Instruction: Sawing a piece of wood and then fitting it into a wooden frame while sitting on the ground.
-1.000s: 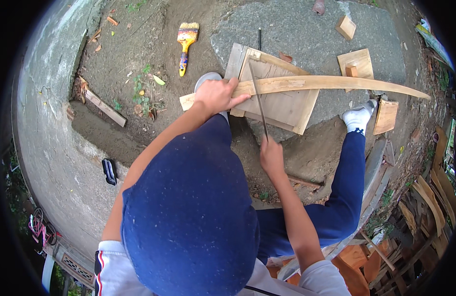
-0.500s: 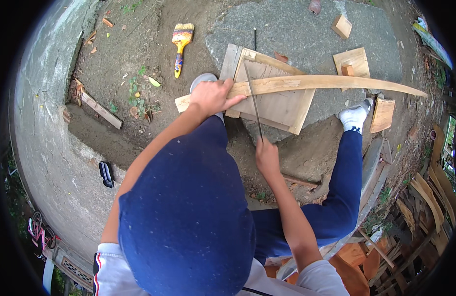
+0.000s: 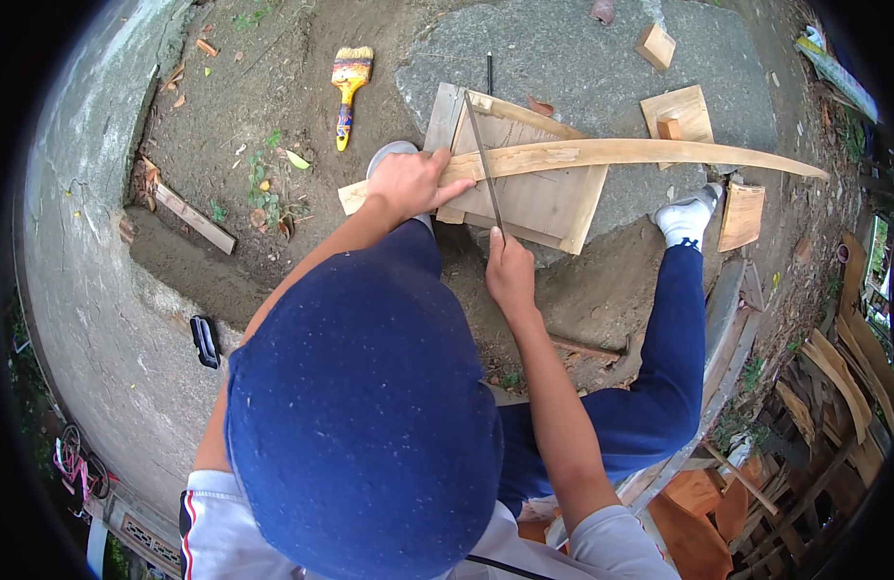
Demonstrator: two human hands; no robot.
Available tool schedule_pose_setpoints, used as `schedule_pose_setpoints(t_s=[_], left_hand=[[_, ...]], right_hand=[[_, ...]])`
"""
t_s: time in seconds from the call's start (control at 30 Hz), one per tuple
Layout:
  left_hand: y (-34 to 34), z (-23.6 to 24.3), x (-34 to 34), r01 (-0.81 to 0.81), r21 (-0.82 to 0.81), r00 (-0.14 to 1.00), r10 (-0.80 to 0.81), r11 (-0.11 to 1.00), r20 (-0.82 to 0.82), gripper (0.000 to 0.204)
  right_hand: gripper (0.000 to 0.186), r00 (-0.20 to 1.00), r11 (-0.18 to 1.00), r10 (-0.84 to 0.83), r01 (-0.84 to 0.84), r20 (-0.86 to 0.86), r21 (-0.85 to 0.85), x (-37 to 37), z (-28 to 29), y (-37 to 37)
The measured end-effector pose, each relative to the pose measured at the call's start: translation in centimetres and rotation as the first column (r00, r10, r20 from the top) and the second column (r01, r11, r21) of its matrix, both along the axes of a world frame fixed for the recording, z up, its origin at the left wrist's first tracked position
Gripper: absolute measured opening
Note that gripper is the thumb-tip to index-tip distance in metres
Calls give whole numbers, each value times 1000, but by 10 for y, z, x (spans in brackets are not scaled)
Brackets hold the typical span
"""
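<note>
1. Across the wooden panel on the stone slab, we see the curved wooden strip lying crosswise, its tapered end well past the panel's right side.
2. Since half a second ago, our right grip has pushed away from us, carrying the thin blade farther over the strip; we take this for one forward stroke.
3. Wood shows on both sides of the blade, so we judge the cut unfinished; its depth we cannot tell.
4. Our right grip is closed around the blade's near end, handle hidden, forearm slanting up and leftward.
5. Our left grip has stayed clasped over the strip, thumb extended toward the blade.
</note>
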State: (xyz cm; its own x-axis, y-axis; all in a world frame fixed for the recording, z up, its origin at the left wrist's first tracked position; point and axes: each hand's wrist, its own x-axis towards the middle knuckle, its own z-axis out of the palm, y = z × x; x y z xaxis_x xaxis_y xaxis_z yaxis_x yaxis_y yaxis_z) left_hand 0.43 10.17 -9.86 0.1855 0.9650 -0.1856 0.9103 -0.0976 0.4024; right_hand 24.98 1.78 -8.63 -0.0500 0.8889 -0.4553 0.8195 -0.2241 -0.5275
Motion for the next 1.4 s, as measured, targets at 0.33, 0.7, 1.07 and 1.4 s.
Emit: schedule_pose_setpoints(t_s=[0.33, 0.7, 1.07, 1.4], left_hand=[[1, -1, -1, 2, 6, 1000, -3, 1000, 19, 67], [2, 0, -1, 16, 61, 999, -18, 998, 31, 68], [0, 0, -1, 25, 32, 1000, -26, 999, 15, 68], [2, -5, -2, 37, 4, 999, -37, 999, 39, 66]], right_hand=[[40, 996, 990, 74, -69, -41, 124, 8, 8, -16], [42, 998, 997, 64, -64, -3, 52, 7, 14, -14], [43, 997, 996, 82, -81, -17, 30, 4, 11, -7], [40, 989, 985, 148, -145, -24, 97, -7, 25, 12]])
